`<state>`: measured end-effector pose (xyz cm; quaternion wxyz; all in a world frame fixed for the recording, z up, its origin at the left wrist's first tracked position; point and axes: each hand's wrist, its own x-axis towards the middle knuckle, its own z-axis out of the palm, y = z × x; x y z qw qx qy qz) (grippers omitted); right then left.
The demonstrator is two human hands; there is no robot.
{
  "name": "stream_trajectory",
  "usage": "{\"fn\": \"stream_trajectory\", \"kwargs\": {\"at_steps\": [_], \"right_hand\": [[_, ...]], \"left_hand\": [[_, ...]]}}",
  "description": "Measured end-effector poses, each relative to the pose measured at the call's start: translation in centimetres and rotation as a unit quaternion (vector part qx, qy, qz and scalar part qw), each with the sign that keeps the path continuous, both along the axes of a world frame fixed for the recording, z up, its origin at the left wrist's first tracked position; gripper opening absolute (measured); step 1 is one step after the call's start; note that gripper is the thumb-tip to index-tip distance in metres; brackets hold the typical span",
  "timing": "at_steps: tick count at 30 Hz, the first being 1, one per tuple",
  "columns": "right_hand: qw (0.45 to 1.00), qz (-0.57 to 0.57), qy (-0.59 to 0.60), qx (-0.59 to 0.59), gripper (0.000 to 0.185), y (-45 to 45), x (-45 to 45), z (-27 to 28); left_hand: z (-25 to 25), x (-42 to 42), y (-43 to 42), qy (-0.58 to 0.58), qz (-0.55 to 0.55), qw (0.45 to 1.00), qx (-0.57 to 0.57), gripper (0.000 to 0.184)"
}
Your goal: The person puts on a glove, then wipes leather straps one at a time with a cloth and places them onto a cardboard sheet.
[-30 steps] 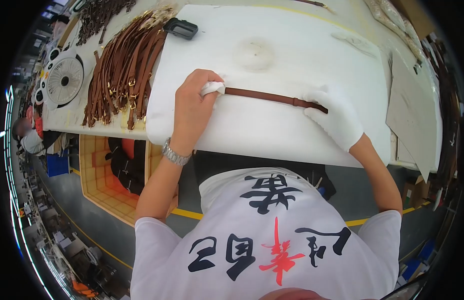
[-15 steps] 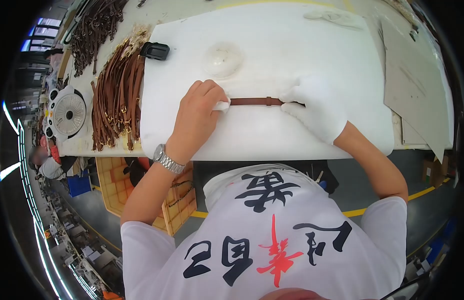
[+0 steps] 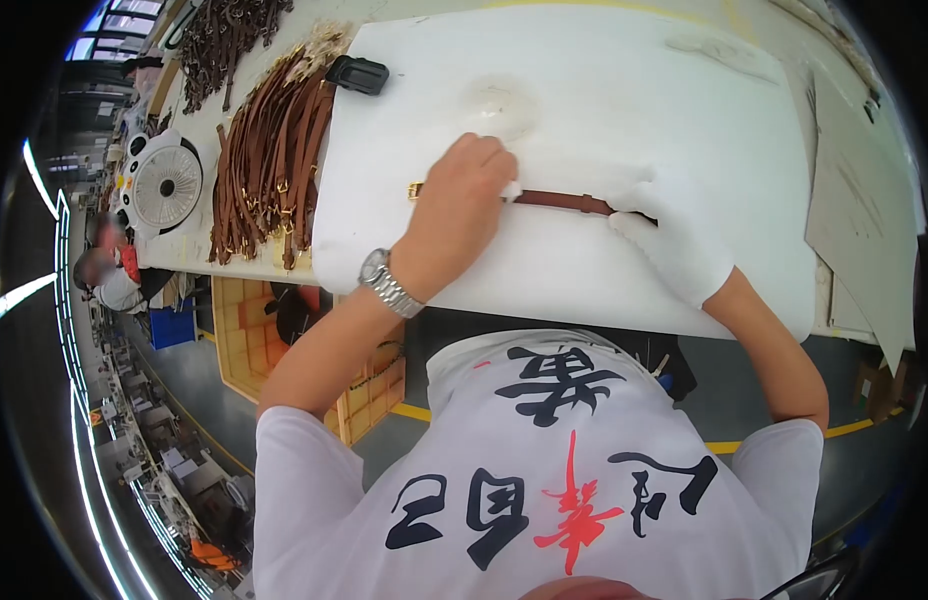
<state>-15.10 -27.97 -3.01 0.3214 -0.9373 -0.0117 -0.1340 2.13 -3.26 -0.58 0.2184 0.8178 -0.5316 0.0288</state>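
Note:
A brown leather strap (image 3: 564,201) lies across the white sheet (image 3: 574,110), its brass buckle (image 3: 415,190) showing to the left of my left hand. Bare, with a metal watch at the wrist, my left hand (image 3: 462,200) pinches a white cloth (image 3: 511,190) against the middle part of the strap. On the other side, my right hand (image 3: 674,235), in a white glove, grips the strap near its dark right end. A metal-looking keeper loop sits between the hands; its material cannot be made out.
Many brown straps with brass buckles (image 3: 274,150) lie in a pile at the left, beside a white fan (image 3: 167,187). A black plastic holder (image 3: 358,75) rests at the sheet's upper left corner. Grey boards (image 3: 859,200) are at the right. A person (image 3: 114,285) is at the far left.
My left hand has moved right along the strap with the cloth, uncovering the buckle. My right hand keeps its hold on the right end. The camera view has shifted.

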Motion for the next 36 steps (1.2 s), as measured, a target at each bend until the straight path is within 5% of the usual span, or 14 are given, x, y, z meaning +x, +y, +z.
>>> {"fn": "stream_trajectory", "kwargs": {"at_steps": [4, 16, 18, 21, 28, 36], "right_hand": [[0.997, -0.016, 0.002, 0.072, 0.014, 0.5, -0.1, -0.5], [1.000, -0.007, 0.013, -0.003, 0.013, 0.5, 0.2, 0.5], [1.000, -0.007, 0.000, 0.001, 0.014, 0.6, 0.1, 0.4], [1.000, -0.009, -0.004, 0.003, 0.014, 0.6, 0.2, 0.3], [1.000, -0.014, 0.006, -0.018, 0.020, 0.7, 0.0, -0.1], [0.999, -0.011, -0.004, -0.040, 0.015, 0.7, 0.2, 1.1]], "left_hand": [[-0.8, 0.1, 3.0, 0.006, 0.015, 1.000, -0.018, 0.026], [-0.6, 2.2, 5.8, 0.005, 0.103, 0.994, -0.024, 0.024], [0.4, 2.7, 6.0, 0.032, 0.125, 0.992, -0.012, 0.015], [2.7, 2.4, 5.8, 0.163, 0.212, 0.954, -0.138, 0.021], [0.0, 1.7, 7.1, 0.077, 0.093, 0.992, -0.023, 0.027], [-0.5, 3.1, 4.9, 0.024, 0.095, 0.995, 0.010, 0.015]]}}
